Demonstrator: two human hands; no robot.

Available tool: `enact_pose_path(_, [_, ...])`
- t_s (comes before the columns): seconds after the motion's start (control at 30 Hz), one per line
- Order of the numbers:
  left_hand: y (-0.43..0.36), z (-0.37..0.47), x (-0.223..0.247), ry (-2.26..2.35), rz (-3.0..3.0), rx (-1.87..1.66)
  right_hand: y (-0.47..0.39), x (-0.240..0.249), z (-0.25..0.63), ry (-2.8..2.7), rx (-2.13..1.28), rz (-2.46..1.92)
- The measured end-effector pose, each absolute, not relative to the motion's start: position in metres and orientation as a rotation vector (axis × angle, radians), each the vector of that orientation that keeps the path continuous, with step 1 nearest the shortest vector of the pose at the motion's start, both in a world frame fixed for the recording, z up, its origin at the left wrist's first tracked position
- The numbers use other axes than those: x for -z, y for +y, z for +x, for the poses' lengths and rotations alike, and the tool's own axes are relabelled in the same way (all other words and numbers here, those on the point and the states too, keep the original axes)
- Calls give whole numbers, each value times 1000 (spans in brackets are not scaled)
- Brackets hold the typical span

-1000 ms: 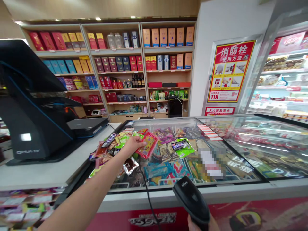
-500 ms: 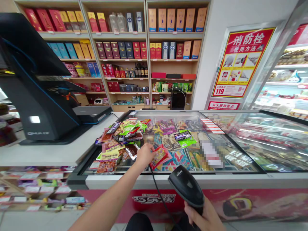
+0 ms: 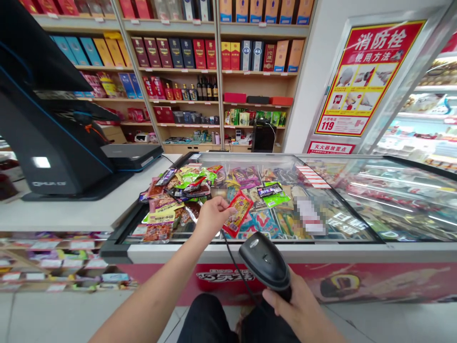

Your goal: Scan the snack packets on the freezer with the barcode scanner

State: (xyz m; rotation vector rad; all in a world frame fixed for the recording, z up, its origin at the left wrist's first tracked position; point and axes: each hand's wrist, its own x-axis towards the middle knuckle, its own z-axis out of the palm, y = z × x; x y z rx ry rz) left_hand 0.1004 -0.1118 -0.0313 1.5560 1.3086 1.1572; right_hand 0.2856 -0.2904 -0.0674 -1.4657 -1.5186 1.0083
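- The left hand [image 3: 212, 215] has its thumb and fingers pinched together on the left edge of a red packet [image 3: 240, 214] with a yellowish middle.
- That packet is tilted, its far end leaning right, above the near half of the freezer's glass; whether its lower edge touches the glass, I cannot tell.
- The right hand [image 3: 291, 300], nearer and to the right, is wrapped around the handle of a black scanner [image 3: 266, 259]; the handle hides part of the grip.
- The scanner's head points far and left, near the red packet but apart from it.
- A black cable [image 3: 232, 257] runs down in front of the freezer, between the two forearms.
- Left of the red packet, a heap of mixed snack packets [image 3: 160, 216] covers the left end of the glass.
- Right of it and farther off, a bright green packet [image 3: 280, 199] lies on the glass with a dark packet [image 3: 269, 189] across its far left part.
- The freezer [image 3: 164, 253] holds wrapped goods that show through the glass.
- On the left stands a white counter [image 3: 71, 216] bearing a black terminal [image 3: 46, 157].
- At the far side, shelves [image 3: 182, 71] carry boxes and bottles; to their right hangs a red and yellow poster [image 3: 371, 78].
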Motion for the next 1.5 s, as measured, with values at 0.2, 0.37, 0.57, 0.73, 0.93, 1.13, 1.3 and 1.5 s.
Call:
enact_pose_path(0.2, [-131, 125, 49, 1160, 1072, -1556, -293, 58, 262, -1215, -1079, -1502])
enact_pose_path(0.37, [-137, 136, 61, 1102, 909, -1735, -290, 63, 261, -1234, -966, -1527])
enact_pose_path(0.57, [-135, 137, 61, 1068, 797, -1790, -288, 68, 263, -1340, -879, -1552])
enact_pose_path(0.73, [-136, 138, 64, 1077, 804, -1781, -287, 76, 262, -1337, -834, -1567])
enact_pose_path(0.93, [-135, 138, 69, 1115, 841, -1769, -288, 76, 258, -1251, -865, -1541])
enact_pose_path(1.13, [-133, 136, 72, 1199, 908, -1714, -289, 77, 259, -1177, -1031, -1457])
enact_pose_path(1.3, [-125, 134, 73, 1153, 923, -1602, -290, 92, 266, -1195, -1117, -1351])
enact_pose_path(1.5, [-92, 142, 69, 1179, 1229, -1343, -289, 109, 267, -939, -1067, -1279])
